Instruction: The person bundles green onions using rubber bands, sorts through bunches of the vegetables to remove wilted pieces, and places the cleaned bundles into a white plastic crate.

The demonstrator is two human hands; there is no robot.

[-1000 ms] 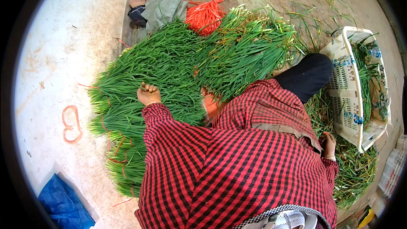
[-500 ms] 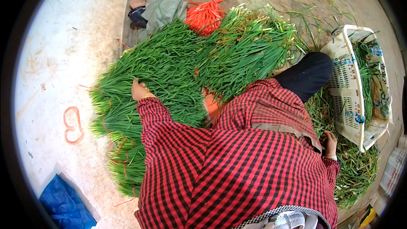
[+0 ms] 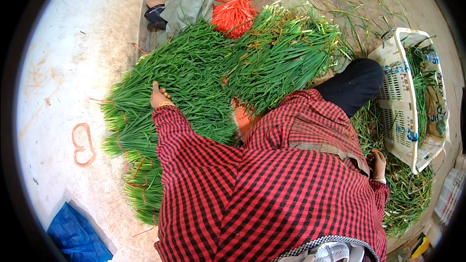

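Tied bundles of chive-like greens lie packed in a row, pale stem ends toward the wall, bound with thin red ties. My left hand is over the leaves of the middle bundles. One digit points away from me and the others are bent apart from it, with nothing visible between them. By my right side, my right hand is above a heap of loose greens. Its fingers are curled in, and whatever they may hold is hidden. A looser pile of greens lies in front of me.
On the right stands a white plastic crate with greens inside. Beyond the bundles are a bunch of red plastic strips and a grey-green sack. The white wall borders the left. A blue bag lies near left.
My left hand has shifted slightly away from me, and one digit now sticks out more. My right hand has stayed in place.
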